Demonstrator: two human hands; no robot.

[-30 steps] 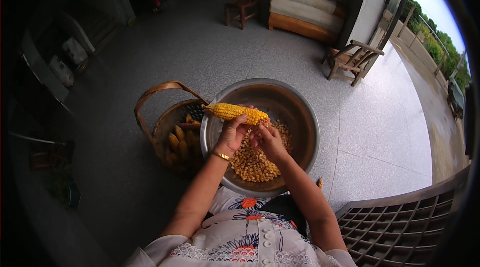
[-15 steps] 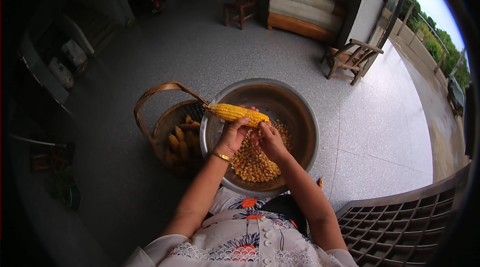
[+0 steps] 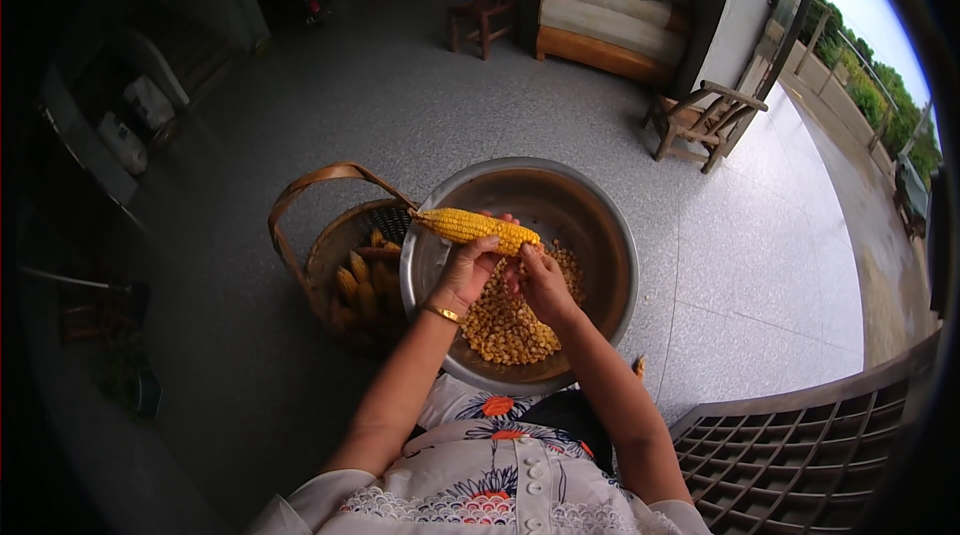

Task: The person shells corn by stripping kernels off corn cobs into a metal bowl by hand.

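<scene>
- We see loose kernels (image 3: 505, 333) heaped in the steel bowl (image 3: 592, 225).
- Our corn cob (image 3: 465, 225), over the bowl's 11 o'clock side, looks mostly unstripped; more cobs (image 3: 347, 285) lie in the basket (image 3: 385, 222) at 9 o'clock.
- Our left hand (image 3: 466, 273), reaching from 7 o'clock, grips it; our right hand (image 3: 543, 285), from 5 o'clock, pinches its end.

no readable text or numbers anywhere here
</scene>
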